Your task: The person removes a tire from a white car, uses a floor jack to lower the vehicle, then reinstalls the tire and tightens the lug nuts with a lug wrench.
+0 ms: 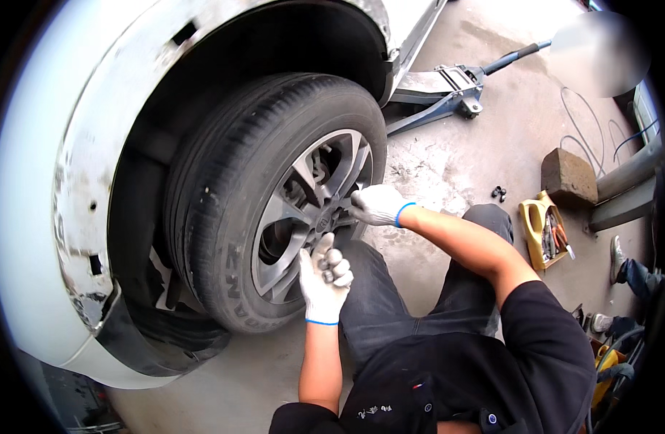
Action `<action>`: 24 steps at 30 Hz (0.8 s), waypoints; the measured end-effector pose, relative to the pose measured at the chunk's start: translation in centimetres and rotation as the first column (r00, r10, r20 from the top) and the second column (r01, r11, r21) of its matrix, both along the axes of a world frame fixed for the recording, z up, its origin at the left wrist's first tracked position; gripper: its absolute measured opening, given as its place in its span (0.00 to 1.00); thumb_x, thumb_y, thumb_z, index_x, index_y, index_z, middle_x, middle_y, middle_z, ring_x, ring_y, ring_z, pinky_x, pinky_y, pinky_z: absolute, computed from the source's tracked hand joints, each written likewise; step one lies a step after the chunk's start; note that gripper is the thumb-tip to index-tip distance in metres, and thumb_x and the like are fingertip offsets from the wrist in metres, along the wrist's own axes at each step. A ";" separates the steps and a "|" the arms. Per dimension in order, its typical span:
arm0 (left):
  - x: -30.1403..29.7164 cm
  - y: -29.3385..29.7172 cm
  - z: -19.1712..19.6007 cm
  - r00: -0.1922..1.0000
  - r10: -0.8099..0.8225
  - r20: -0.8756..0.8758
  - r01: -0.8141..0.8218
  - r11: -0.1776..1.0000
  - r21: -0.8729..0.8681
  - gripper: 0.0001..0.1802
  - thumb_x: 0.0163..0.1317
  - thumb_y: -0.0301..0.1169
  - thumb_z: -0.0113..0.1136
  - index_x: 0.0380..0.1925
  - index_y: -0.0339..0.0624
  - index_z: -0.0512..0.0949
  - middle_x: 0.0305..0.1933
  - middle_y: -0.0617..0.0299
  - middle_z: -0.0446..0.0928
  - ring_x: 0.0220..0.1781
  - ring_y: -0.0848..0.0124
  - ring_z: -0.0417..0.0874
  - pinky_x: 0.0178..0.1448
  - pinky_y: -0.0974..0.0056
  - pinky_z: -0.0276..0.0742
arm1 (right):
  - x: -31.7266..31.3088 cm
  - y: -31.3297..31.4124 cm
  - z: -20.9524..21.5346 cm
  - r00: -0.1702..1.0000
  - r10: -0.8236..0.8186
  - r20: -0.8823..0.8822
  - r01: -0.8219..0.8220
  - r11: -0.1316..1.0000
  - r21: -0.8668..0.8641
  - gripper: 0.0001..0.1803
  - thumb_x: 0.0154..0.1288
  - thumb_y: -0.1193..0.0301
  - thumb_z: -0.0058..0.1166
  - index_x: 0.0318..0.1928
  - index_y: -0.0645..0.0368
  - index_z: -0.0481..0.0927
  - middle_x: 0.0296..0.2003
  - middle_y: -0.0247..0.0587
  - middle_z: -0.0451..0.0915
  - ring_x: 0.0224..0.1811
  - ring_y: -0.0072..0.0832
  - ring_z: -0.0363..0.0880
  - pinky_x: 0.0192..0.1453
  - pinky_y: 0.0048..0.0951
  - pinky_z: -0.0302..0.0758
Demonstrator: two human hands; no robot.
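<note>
A wheel with a dark tyre [224, 239] and a grey alloy rim [280, 211] sits in the arch of a white car [47, 210]. Both my hands wear white gloves with blue cuffs. My right hand [379, 205] is closed at the right side of the rim's hub, by the bolt holes; whatever its fingertips pinch is hidden. Just below the hub, my left hand [323, 283] is turned palm up. Its fingers curl over small dark pieces that look like wheel nuts [327, 276], and its thumb points up toward the rim.
A blue and grey floor jack [448, 88] stands beside the car. To my right are several small black pieces [499, 193] on the floor, a yellow tool case [534, 235] with hand tools, and a brown block [568, 177]. Another person's shoe [617, 259] shows at the far right.
</note>
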State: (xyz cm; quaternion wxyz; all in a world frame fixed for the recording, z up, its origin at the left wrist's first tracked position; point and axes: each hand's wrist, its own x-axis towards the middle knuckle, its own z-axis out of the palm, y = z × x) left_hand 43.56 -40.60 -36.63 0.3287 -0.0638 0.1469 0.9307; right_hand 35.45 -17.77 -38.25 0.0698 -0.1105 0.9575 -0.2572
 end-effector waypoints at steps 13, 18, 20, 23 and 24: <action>-0.9 4.2 -4.1 0.976 -0.211 -0.049 0.108 0.673 -0.732 0.33 0.74 0.65 0.30 0.39 0.49 0.73 0.19 0.68 0.68 0.14 0.78 0.65 0.14 0.71 0.54 | 5.8 -2.4 2.9 0.973 0.231 0.004 -0.230 0.971 -0.061 0.18 0.59 0.58 0.55 0.39 0.59 0.84 0.33 0.53 0.83 0.35 0.52 0.84 0.40 0.47 0.80; -0.8 4.7 -4.2 0.973 -0.216 -0.077 0.061 0.570 -0.820 0.32 0.75 0.63 0.30 0.38 0.48 0.73 0.19 0.68 0.67 0.14 0.78 0.66 0.14 0.72 0.55 | 5.9 -2.6 2.9 0.981 0.196 -0.003 -0.196 0.979 -0.050 0.17 0.57 0.59 0.55 0.34 0.61 0.84 0.29 0.56 0.83 0.33 0.52 0.84 0.38 0.48 0.79; -0.9 4.4 -4.1 0.958 -0.263 -0.118 0.031 0.499 -0.866 0.33 0.74 0.63 0.30 0.42 0.47 0.73 0.19 0.68 0.67 0.14 0.78 0.66 0.14 0.72 0.56 | 5.6 -2.5 2.3 0.976 0.218 0.007 -0.217 0.974 -0.065 0.17 0.57 0.59 0.56 0.34 0.61 0.84 0.29 0.55 0.83 0.34 0.53 0.84 0.38 0.48 0.79; -0.4 3.9 -4.1 0.948 -0.286 -0.138 0.020 0.490 -0.871 0.34 0.74 0.64 0.29 0.48 0.47 0.72 0.21 0.67 0.69 0.15 0.78 0.67 0.15 0.73 0.57 | 5.1 -2.4 2.9 0.967 0.251 0.031 -0.244 0.957 -0.155 0.18 0.54 0.57 0.57 0.34 0.61 0.85 0.27 0.56 0.82 0.32 0.54 0.82 0.36 0.48 0.78; -0.4 3.9 -3.6 0.953 -0.277 -0.120 0.039 0.505 -0.862 0.34 0.74 0.64 0.29 0.50 0.48 0.72 0.22 0.67 0.69 0.15 0.78 0.67 0.15 0.73 0.57 | 4.9 -2.3 2.7 0.974 0.225 0.029 -0.214 0.954 -0.208 0.18 0.54 0.57 0.57 0.33 0.61 0.84 0.27 0.56 0.82 0.31 0.54 0.82 0.36 0.48 0.78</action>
